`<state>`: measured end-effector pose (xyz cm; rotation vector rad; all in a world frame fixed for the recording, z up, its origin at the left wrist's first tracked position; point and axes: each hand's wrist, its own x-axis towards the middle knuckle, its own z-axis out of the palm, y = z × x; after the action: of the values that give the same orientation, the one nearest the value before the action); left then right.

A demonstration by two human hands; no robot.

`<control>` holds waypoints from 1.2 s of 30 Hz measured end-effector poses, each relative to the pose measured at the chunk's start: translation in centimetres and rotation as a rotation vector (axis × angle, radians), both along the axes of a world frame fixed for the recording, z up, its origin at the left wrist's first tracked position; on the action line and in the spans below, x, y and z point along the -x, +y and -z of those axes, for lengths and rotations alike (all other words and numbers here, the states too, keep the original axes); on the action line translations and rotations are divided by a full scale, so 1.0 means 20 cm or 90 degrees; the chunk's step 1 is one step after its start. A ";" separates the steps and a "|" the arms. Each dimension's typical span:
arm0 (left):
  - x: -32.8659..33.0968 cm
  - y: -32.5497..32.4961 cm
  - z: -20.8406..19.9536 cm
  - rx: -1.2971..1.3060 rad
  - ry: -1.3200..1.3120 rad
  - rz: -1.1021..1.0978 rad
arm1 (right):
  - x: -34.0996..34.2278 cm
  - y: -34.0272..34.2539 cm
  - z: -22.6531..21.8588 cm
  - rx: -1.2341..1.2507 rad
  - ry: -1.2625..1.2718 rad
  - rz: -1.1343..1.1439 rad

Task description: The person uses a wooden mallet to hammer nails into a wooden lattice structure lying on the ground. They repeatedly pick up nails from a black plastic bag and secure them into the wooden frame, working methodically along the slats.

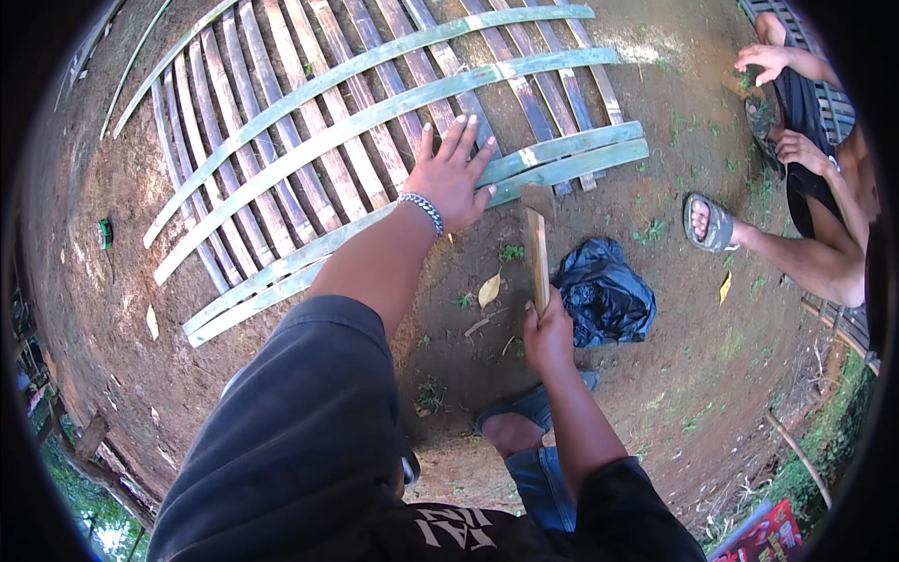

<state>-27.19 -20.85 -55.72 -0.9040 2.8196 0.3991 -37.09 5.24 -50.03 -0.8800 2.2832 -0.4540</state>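
A bamboo lattice lies on the ground ahead of me, with long pale green strips (pixel 375 117) crossing darker bamboo slats (pixel 281 122). My left hand (pixel 452 187) presses down on the near side of the lattice, palm down and fingers spread, a chain bracelet at the wrist. In my closed right hand (pixel 551 337) is a hammer (pixel 539 258) with a wooden handle and a dark, rusty-looking head. The hammer's head is beside the nearest green strips (pixel 571 169); I cannot tell whether it touches them.
Just right of the hammer, a crumpled black plastic bag (pixel 609 290) sits on bare soil. Another person (pixel 829 225) sits at the right, one sandalled foot (pixel 709 223) stretched toward me. Dry leaves (pixel 489 290) and a small green object (pixel 105 234) lie about.
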 end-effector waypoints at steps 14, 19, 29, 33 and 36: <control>0.02 -0.02 0.02 0.026 0.022 0.000 | -0.12 0.18 -0.11 0.202 0.091 -0.188; 0.00 -0.02 -0.03 0.045 -0.004 0.003 | 0.16 -0.41 -0.06 0.275 0.075 0.061; 0.03 0.00 -0.02 0.040 0.013 0.007 | 0.41 -0.59 0.34 0.126 0.150 0.168; 0.03 0.00 -0.03 0.024 0.020 0.000 | 0.40 -0.62 0.35 0.108 0.157 0.195; 0.05 0.00 -0.03 0.040 0.033 -0.001 | 0.37 -0.62 0.37 0.123 0.159 0.183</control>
<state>-28.12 -20.79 -55.07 -0.9216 2.8939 0.3418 -44.55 -7.07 -57.36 -0.7334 2.6452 -0.7370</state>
